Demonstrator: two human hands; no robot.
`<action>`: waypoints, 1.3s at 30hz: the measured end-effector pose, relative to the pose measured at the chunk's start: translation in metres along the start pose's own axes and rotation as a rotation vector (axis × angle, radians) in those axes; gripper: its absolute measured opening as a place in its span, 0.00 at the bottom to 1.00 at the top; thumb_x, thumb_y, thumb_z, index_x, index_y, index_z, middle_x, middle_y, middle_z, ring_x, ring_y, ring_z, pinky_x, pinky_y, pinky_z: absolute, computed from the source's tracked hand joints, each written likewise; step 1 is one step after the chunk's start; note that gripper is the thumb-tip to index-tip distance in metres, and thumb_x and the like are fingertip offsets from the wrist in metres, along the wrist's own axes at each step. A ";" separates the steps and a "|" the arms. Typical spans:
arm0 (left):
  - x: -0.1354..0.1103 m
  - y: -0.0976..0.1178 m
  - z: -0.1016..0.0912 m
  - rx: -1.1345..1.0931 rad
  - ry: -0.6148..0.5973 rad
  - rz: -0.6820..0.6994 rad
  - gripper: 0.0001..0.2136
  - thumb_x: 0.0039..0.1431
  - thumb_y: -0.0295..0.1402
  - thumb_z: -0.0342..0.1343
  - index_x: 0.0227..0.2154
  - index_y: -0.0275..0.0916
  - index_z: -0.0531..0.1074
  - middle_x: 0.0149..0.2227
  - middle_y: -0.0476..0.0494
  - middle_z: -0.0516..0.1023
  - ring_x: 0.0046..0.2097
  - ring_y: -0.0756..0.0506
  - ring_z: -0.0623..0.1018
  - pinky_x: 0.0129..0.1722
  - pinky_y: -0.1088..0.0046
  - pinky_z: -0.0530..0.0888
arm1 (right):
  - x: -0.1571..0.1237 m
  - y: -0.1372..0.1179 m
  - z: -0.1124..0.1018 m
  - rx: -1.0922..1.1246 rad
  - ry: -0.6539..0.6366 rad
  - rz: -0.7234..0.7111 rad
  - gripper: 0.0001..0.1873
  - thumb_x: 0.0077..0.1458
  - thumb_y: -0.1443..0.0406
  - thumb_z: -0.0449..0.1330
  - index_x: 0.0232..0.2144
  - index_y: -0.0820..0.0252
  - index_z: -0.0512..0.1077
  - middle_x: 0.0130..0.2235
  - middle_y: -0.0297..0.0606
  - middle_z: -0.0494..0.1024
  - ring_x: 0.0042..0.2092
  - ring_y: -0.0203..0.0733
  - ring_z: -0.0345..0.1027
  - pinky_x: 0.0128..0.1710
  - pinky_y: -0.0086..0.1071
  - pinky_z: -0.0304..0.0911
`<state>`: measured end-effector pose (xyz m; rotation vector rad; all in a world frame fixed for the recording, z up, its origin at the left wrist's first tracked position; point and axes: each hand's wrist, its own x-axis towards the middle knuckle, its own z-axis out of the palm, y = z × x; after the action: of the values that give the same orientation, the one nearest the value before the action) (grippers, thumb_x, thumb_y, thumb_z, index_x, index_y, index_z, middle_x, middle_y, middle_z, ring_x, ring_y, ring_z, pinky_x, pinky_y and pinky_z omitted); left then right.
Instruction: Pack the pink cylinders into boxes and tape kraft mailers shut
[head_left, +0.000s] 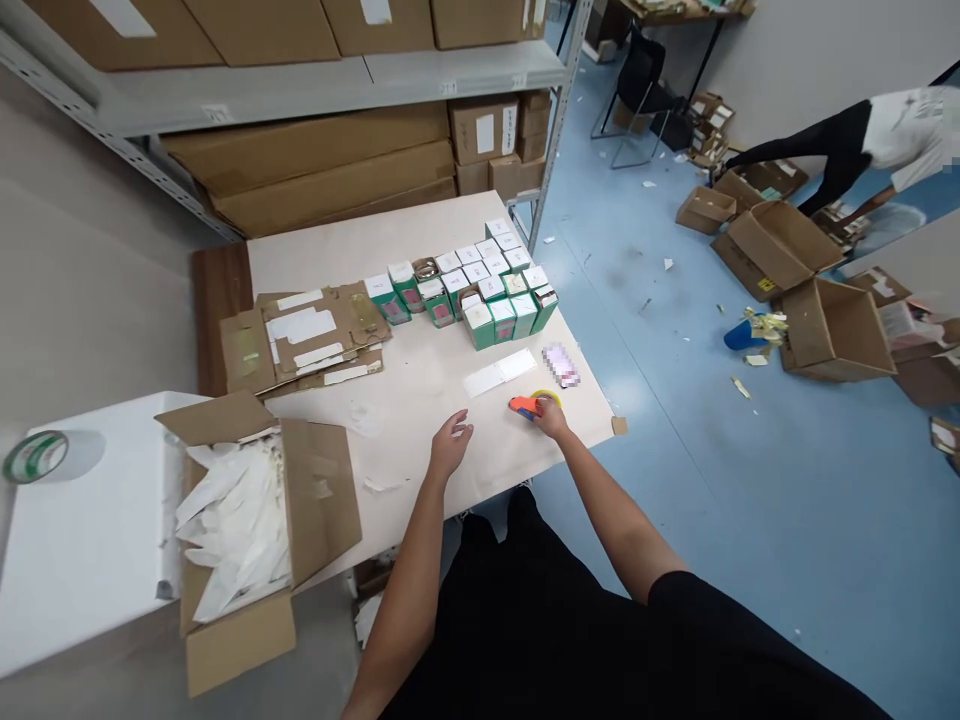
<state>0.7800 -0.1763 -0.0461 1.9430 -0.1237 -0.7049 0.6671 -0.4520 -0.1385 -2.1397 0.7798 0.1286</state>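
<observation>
My right hand (551, 415) is closed around an orange-and-blue tape dispenser (525, 406) near the table's right front edge. A yellow ring, apparently its roll, shows just behind my fingers. To the left, my left hand (450, 445) hovers over the tabletop with fingers apart and nothing in it. Beyond both hands lies a flat white strip (500, 372), with a blurred pinkish item (561, 366) to its right. Farther back, several small green-and-white boxes (502, 320) stand upright in rows; a few have raised or opened tops.
Flattened cardboard (322, 335) lies on the table's left. An open carton (322, 500) full of white paper stands at front left, beside a white surface holding a tape roll (36, 456). Metal shelving (322, 95) borders the back. Another person (900, 140) bends over cartons at far right.
</observation>
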 end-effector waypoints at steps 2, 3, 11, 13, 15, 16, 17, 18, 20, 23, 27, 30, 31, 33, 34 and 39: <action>-0.001 -0.006 0.010 0.019 0.006 -0.036 0.21 0.61 0.40 0.62 0.56 0.45 0.75 0.58 0.38 0.78 0.53 0.41 0.81 0.52 0.62 0.78 | 0.006 0.014 0.010 -0.002 -0.077 0.042 0.10 0.50 0.68 0.65 0.38 0.61 0.74 0.43 0.44 0.79 0.50 0.53 0.73 0.51 0.44 0.68; -0.003 -0.009 0.015 0.029 0.010 -0.050 0.20 0.61 0.40 0.62 0.56 0.44 0.75 0.58 0.38 0.78 0.52 0.41 0.81 0.52 0.62 0.78 | 0.008 0.020 0.015 -0.007 -0.098 0.061 0.11 0.50 0.69 0.65 0.39 0.61 0.74 0.43 0.45 0.79 0.50 0.53 0.73 0.51 0.44 0.68; -0.010 0.006 0.043 0.092 0.031 -0.040 0.21 0.60 0.42 0.62 0.55 0.43 0.77 0.57 0.37 0.80 0.49 0.41 0.82 0.52 0.60 0.79 | 0.035 0.019 0.022 -0.085 -0.164 0.100 0.15 0.45 0.68 0.71 0.37 0.59 0.74 0.40 0.48 0.81 0.49 0.60 0.75 0.50 0.47 0.68; -0.008 0.018 0.047 0.086 0.046 -0.012 0.20 0.60 0.42 0.62 0.54 0.44 0.77 0.56 0.38 0.80 0.49 0.41 0.82 0.52 0.60 0.78 | 0.045 0.010 0.006 -0.067 -0.189 0.074 0.14 0.45 0.65 0.71 0.35 0.57 0.75 0.38 0.46 0.81 0.47 0.58 0.76 0.46 0.44 0.69; -0.005 0.033 0.049 0.078 0.066 0.016 0.20 0.60 0.41 0.61 0.54 0.44 0.77 0.56 0.38 0.80 0.50 0.41 0.82 0.52 0.60 0.78 | 0.048 0.000 -0.017 -0.039 -0.192 0.038 0.14 0.46 0.63 0.71 0.37 0.57 0.75 0.39 0.45 0.82 0.46 0.57 0.76 0.45 0.42 0.69; -0.004 0.042 0.050 0.071 0.078 0.029 0.19 0.61 0.40 0.61 0.54 0.44 0.77 0.57 0.38 0.80 0.50 0.41 0.82 0.53 0.60 0.78 | 0.047 -0.006 -0.030 -0.011 -0.188 0.008 0.15 0.47 0.62 0.71 0.38 0.57 0.75 0.40 0.44 0.82 0.46 0.56 0.76 0.45 0.42 0.69; -0.003 0.050 0.051 0.061 0.091 0.042 0.19 0.61 0.39 0.60 0.54 0.43 0.77 0.57 0.38 0.79 0.51 0.41 0.81 0.53 0.60 0.78 | 0.043 -0.012 -0.042 0.035 -0.184 -0.033 0.16 0.48 0.61 0.70 0.40 0.56 0.75 0.42 0.43 0.81 0.45 0.55 0.76 0.45 0.42 0.69; -0.002 0.059 0.051 0.046 0.108 0.058 0.19 0.62 0.38 0.60 0.55 0.43 0.77 0.57 0.38 0.79 0.52 0.41 0.81 0.53 0.60 0.78 | 0.037 -0.019 -0.055 0.096 -0.179 -0.086 0.17 0.49 0.60 0.69 0.43 0.56 0.75 0.42 0.41 0.81 0.45 0.54 0.75 0.45 0.42 0.69; -0.001 0.080 0.049 0.009 0.145 0.101 0.18 0.63 0.38 0.59 0.55 0.44 0.76 0.59 0.38 0.78 0.54 0.41 0.80 0.53 0.61 0.78 | 0.021 -0.034 -0.076 0.250 -0.183 -0.222 0.18 0.54 0.58 0.66 0.47 0.54 0.75 0.44 0.38 0.81 0.44 0.51 0.75 0.46 0.42 0.69; -0.002 0.116 0.045 -0.038 0.181 0.207 0.19 0.64 0.39 0.59 0.56 0.44 0.76 0.60 0.39 0.77 0.56 0.41 0.78 0.54 0.63 0.77 | -0.007 -0.057 -0.100 0.415 -0.179 -0.379 0.20 0.56 0.56 0.65 0.50 0.54 0.74 0.46 0.37 0.81 0.45 0.49 0.74 0.48 0.42 0.68; -0.012 0.165 0.035 -0.031 0.126 0.375 0.19 0.63 0.45 0.60 0.53 0.43 0.78 0.58 0.39 0.79 0.56 0.40 0.78 0.53 0.64 0.77 | -0.033 -0.082 -0.121 0.492 -0.179 -0.517 0.22 0.57 0.55 0.66 0.52 0.54 0.74 0.48 0.39 0.81 0.47 0.49 0.74 0.49 0.41 0.68; -0.027 0.194 0.028 0.004 0.016 0.472 0.20 0.62 0.49 0.60 0.49 0.41 0.81 0.54 0.38 0.80 0.55 0.39 0.79 0.52 0.64 0.78 | -0.041 -0.094 -0.134 0.474 -0.187 -0.578 0.22 0.57 0.54 0.66 0.51 0.54 0.75 0.47 0.39 0.81 0.47 0.49 0.73 0.49 0.41 0.68; -0.032 0.201 0.026 0.022 -0.015 0.497 0.20 0.62 0.50 0.60 0.48 0.42 0.82 0.53 0.38 0.81 0.54 0.39 0.79 0.51 0.64 0.78 | -0.043 -0.096 -0.137 0.459 -0.185 -0.592 0.22 0.57 0.54 0.67 0.51 0.54 0.75 0.46 0.39 0.81 0.46 0.49 0.73 0.49 0.41 0.68; -0.043 0.213 0.022 0.071 -0.060 0.534 0.19 0.60 0.50 0.61 0.45 0.43 0.83 0.51 0.38 0.82 0.53 0.38 0.79 0.51 0.63 0.78 | -0.045 -0.100 -0.143 0.440 -0.178 -0.617 0.21 0.56 0.54 0.67 0.50 0.54 0.76 0.45 0.38 0.81 0.45 0.49 0.73 0.49 0.41 0.68; -0.047 0.218 0.020 0.101 -0.082 0.546 0.19 0.59 0.50 0.62 0.44 0.43 0.84 0.50 0.39 0.82 0.52 0.38 0.80 0.50 0.63 0.79 | -0.045 -0.102 -0.145 0.441 -0.180 -0.633 0.21 0.55 0.54 0.68 0.49 0.54 0.76 0.45 0.38 0.81 0.45 0.49 0.73 0.49 0.42 0.68; -0.061 0.228 0.014 0.230 -0.161 0.572 0.16 0.58 0.50 0.63 0.37 0.45 0.86 0.42 0.41 0.83 0.46 0.40 0.81 0.46 0.64 0.79 | -0.050 -0.112 -0.149 0.470 -0.223 -0.704 0.20 0.55 0.57 0.68 0.49 0.53 0.77 0.46 0.38 0.81 0.46 0.49 0.73 0.51 0.43 0.68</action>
<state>0.7714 -0.2721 0.1695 1.9256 -0.8549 -0.4715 0.6653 -0.4870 0.0511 -1.7859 -0.0978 -0.1708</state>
